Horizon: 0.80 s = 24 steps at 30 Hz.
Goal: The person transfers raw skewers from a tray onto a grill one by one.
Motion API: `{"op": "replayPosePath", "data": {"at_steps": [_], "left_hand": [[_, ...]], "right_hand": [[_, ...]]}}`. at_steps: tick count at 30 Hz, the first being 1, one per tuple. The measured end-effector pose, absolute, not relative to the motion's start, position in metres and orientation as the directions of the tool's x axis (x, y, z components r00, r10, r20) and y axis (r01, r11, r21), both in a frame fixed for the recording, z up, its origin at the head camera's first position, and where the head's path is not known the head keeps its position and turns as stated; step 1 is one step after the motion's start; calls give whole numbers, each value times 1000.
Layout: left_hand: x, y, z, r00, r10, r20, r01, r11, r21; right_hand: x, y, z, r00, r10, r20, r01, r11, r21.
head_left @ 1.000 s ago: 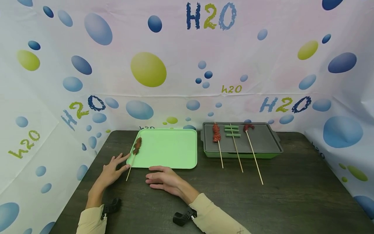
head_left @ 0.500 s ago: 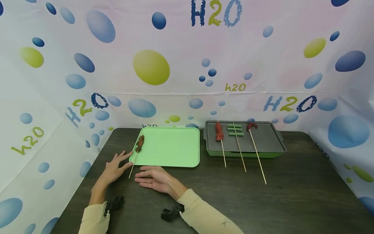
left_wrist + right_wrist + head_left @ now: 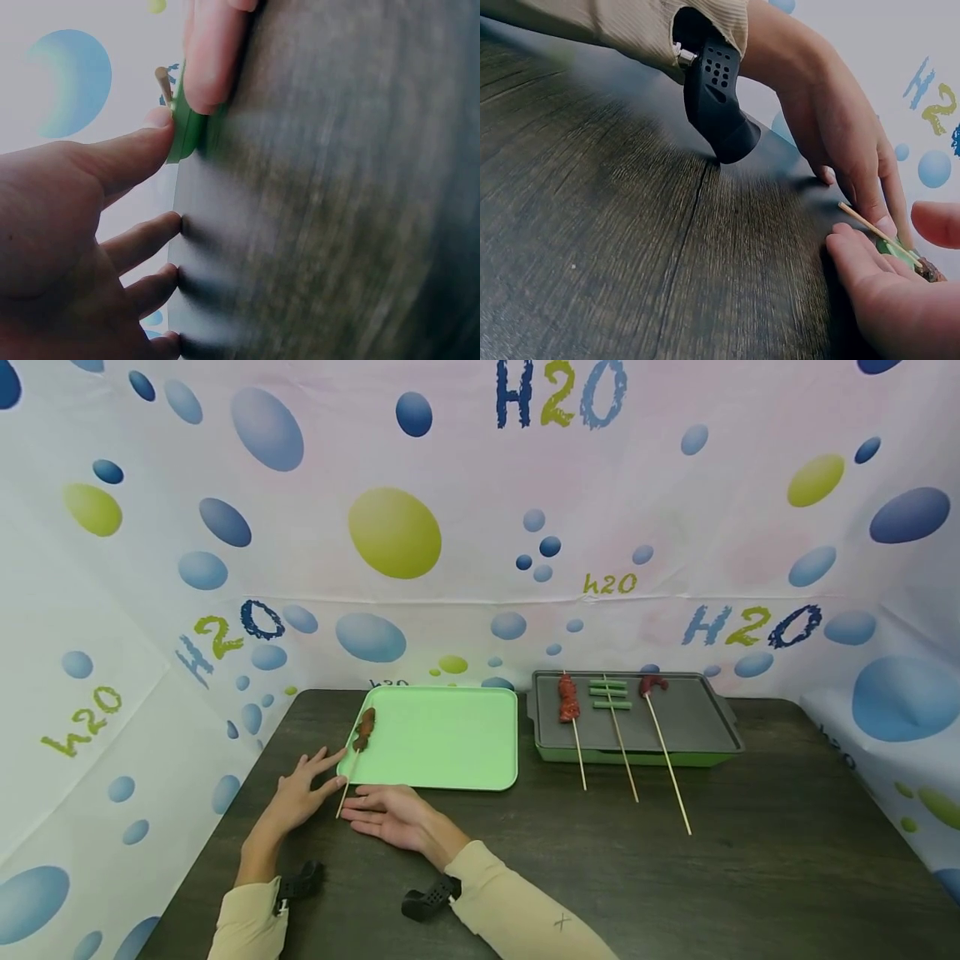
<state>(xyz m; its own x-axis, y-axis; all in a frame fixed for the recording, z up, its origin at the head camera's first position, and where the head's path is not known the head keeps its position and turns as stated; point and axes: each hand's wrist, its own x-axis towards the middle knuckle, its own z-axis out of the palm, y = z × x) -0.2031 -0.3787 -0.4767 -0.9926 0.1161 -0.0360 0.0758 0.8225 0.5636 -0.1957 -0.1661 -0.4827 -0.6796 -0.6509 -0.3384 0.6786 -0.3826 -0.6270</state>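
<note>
A skewer of brown meat [image 3: 364, 729] lies along the left side of the light green tray [image 3: 442, 739], its bare stick jutting over the front edge. My left hand [image 3: 296, 797] spreads its fingers at the tray's front-left corner. In the left wrist view its thumb [image 3: 131, 157] is straight at the tray's edge, and the other fingertips are at the dark tabletop. Just right of the stick, my right hand [image 3: 401, 818] extends with straight fingers. The right wrist view shows the stick's end [image 3: 859, 216] over these fingers, between the two hands, with the thumb apart.
A grey griddle [image 3: 682, 718] with a green base stands to the tray's right. Across it lie a red meat skewer [image 3: 568, 697], a green vegetable skewer [image 3: 610, 693] and a skewer with a curled reddish piece [image 3: 654, 683], sticks overhanging the front. A printed sheet hangs behind.
My right hand has moved left, from below the tray's front edge to the skewer's stick. My left hand has stayed at the tray's corner. The head view has shifted slightly.
</note>
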Motion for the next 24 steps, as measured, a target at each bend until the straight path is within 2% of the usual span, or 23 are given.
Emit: {"op": "replayPosePath", "data": {"at_steps": [18,24], "left_hand": [[-200,-379,-477,-993,119,-19,86,813,576],[-200,-376,-475,-992,123,-13,93,809,581]], "right_hand": [[-195,-179,-485,-732,-587,-345,640,-422,-642],[-194,-182,-484,-787,-508,-351,586,-435,-684]]}}
